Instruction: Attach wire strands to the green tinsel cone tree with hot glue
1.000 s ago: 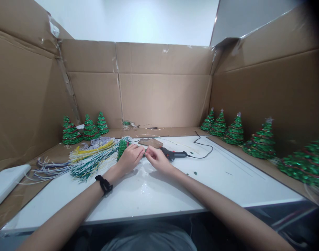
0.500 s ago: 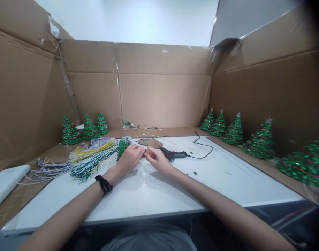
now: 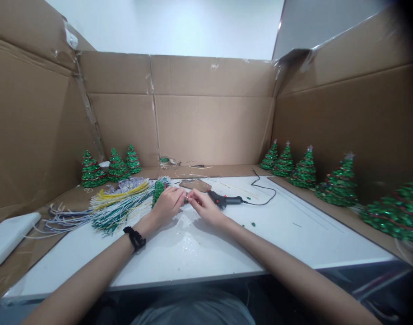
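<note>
Just left of the black glue gun (image 3: 228, 200), the right hand (image 3: 204, 206) pinches a thin pale strand (image 3: 187, 197) between closed fingertips; the left hand (image 3: 168, 202) curls opposite (its hold I cannot tell). Farther left of the gun sits a partly hidden green tinsel piece (image 3: 158, 188).

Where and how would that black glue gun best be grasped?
Likely around the handle of the glue gun, coming from the right: that slim grip points rightward, away from the right hand, which overlaps its other end. The cord trails off the handle's tip.
</note>
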`<state>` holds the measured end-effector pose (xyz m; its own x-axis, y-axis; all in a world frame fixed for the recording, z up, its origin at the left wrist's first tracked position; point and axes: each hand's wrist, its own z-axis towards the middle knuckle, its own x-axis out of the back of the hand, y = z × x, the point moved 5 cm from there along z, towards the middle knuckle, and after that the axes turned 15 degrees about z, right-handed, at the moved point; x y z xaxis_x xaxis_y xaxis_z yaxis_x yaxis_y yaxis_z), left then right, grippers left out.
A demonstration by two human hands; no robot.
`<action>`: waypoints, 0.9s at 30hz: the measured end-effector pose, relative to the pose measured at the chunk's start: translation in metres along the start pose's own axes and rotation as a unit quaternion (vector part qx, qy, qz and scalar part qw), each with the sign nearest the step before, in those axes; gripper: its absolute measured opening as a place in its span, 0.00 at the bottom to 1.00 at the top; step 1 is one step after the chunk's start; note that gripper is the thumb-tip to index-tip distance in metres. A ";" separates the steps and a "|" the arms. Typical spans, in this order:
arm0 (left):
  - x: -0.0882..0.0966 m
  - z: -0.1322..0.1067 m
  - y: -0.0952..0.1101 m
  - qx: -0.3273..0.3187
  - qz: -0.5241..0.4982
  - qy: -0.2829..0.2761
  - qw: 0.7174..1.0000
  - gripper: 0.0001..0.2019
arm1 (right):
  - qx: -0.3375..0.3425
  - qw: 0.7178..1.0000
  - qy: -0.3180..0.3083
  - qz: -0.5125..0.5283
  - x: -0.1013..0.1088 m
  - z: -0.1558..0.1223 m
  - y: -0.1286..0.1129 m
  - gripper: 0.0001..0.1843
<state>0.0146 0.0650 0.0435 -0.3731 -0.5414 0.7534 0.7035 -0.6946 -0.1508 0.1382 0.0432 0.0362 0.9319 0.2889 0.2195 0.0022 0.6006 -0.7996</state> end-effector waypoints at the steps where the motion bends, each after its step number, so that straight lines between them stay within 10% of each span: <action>1: 0.000 0.000 0.000 0.005 -0.001 0.002 1.000 0.14 | 0.000 1.000 0.003 -0.005 0.000 0.000 0.000 0.14; 27: 0.002 0.001 0.000 0.033 0.027 0.014 0.999 0.15 | -0.010 0.997 0.046 -0.056 0.005 0.001 0.006 0.06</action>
<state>0.0150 0.0647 0.0457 -0.3495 -0.5907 0.7273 0.7606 -0.6321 -0.1478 0.1423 0.0488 0.0329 0.9549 0.1507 0.2558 0.1137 0.6102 -0.7841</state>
